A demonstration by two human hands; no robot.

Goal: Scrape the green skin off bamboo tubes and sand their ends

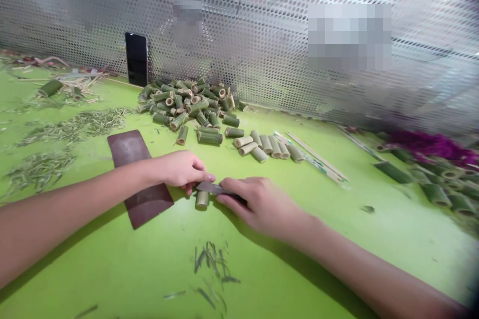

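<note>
A short piece of bamboo (202, 201) stands out from under a knife (208, 188) on the green table. My left hand (181, 169) is closed at the far end of this piece, its thumb and fingers pinched around it. The handle of the knife is wrapped by my right hand (264, 204), and the grey blade lies across the bamboo, close to my left fingertips. Under my left wrist lies a brown rectangular sheet (145, 209), partly hidden by the forearm. Thin green shavings (209, 259) are scattered on the table in front of the bamboo.
A heap of cut bamboo pieces (190, 102) sits at the back, beside an upright phone (136, 60). Pale scraped pieces (276, 146) and thin sticks (318, 157) lie right of it. Shavings (43, 169) spread left. More bamboo (436, 194) and purple strands (434, 147) are far right, before a perforated metal screen (262, 35).
</note>
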